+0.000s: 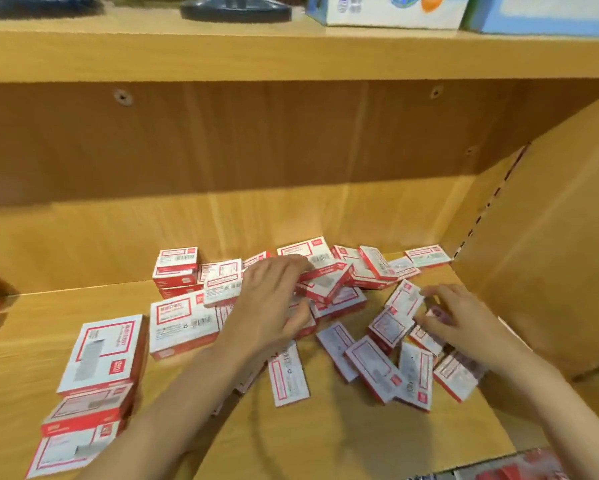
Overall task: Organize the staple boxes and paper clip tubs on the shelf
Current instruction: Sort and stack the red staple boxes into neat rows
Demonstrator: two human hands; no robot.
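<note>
Staple boxes (329, 292): red-and-white, heaped loose mid-shelf (325, 445). Left hand (270, 303) curled round a box in the heap; right hand (460, 317), well apart, pinching a small box (404, 298). Risk: tugging buried boxes, toppling heap or left-side stack (93, 389).

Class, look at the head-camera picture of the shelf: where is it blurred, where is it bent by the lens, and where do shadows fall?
Head view: motion blur smears the stacked boxes at lower left and the right hand; the upper shelf edge bows from wide-angle distortion; soft shadow darkens the back panel beneath it; print on the scattered staple boxes is unreadable.
</note>
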